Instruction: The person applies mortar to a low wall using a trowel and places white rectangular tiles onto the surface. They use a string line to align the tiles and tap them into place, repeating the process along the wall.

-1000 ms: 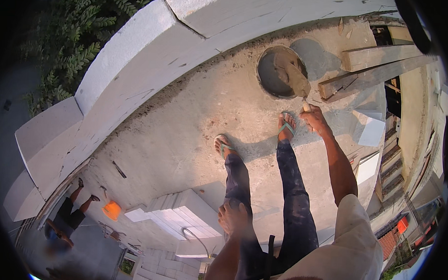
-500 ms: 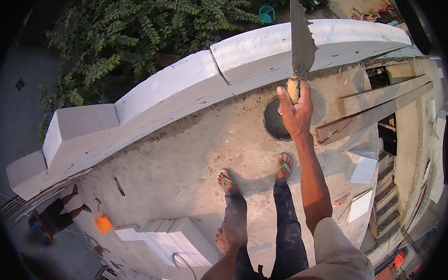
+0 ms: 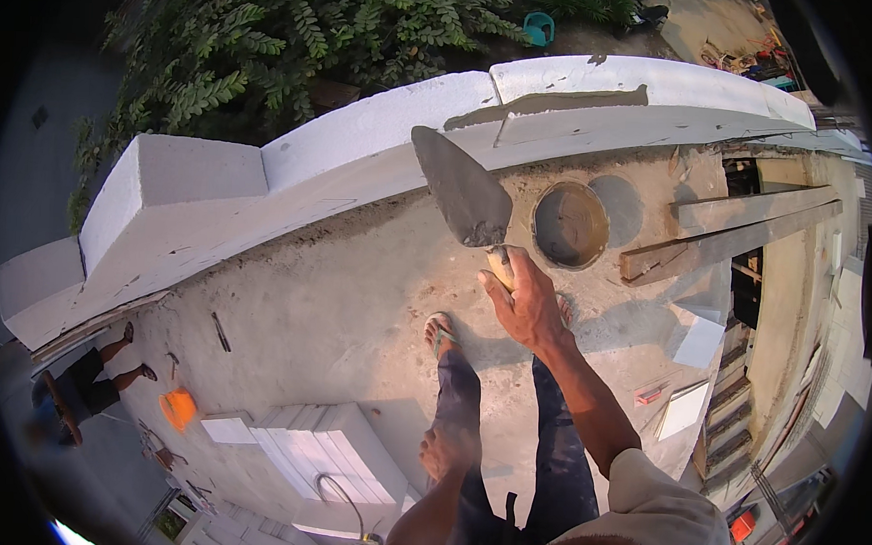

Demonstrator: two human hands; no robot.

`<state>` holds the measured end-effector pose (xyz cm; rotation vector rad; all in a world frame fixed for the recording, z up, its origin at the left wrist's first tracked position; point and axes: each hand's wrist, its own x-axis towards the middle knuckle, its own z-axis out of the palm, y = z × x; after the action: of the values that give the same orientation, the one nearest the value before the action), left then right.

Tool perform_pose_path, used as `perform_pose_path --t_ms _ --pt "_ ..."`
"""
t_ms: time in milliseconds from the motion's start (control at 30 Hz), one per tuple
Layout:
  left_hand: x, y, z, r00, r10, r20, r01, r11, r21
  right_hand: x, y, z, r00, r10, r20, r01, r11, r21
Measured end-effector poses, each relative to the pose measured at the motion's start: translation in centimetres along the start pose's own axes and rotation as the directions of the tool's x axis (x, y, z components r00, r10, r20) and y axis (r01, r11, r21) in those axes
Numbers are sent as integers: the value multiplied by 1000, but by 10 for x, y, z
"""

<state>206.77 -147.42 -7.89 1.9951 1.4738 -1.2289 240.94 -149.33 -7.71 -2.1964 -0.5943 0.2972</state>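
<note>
My right hand (image 3: 526,300) grips the handle of a pointed trowel (image 3: 463,192), its blade smeared with grey. The blade reaches up to the left, its tip overlapping the inner face of a low wall of white blocks (image 3: 355,126). A strip of wet grey mortar (image 3: 557,102) lies along the wall's upper edge, across the joint between two blocks. Just right of the trowel, a round dark bucket (image 3: 573,241) stands on the floor with grey mortar inside. My left hand (image 3: 443,452) rests against my left thigh, fingers curled, with nothing visible in it.
Two wooden planks (image 3: 735,230) lie at the right beside a floor opening. A stack of white blocks (image 3: 324,451) stands lower left, near an orange object (image 3: 177,409). Another person (image 3: 86,380) is at the far left. Leafy branches (image 3: 271,46) grow beyond the wall.
The trowel has swung down and left from above the wall, its blade now tilted left. A strip of mortar has appeared on the wall. My left hand stays on my thigh.
</note>
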Motion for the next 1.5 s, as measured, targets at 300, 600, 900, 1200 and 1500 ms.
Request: perform_pose_path --t_ms 300,600,900,1200,1500 --pt "-1 -9 -3 1000 -21 18 23 996 -82 99 -53 -23 943 315 107 -187 237 953" --pt "3 -17 5 998 -61 20 63 995 -84 65 -138 73 808 183 560 -587 329 740" --pt "14 -11 1 998 -49 43 50 999 -15 -49 -60 85 759 205 618 -646 359 673" --pt "7 -3 23 998 -10 -58 12 999 30 -124 271 9 625 778 65 -754 624 -205" --pt "6 9 28 998 26 -57 -19 992 125 -65 427 58 753 656 60 -401 529 -748"
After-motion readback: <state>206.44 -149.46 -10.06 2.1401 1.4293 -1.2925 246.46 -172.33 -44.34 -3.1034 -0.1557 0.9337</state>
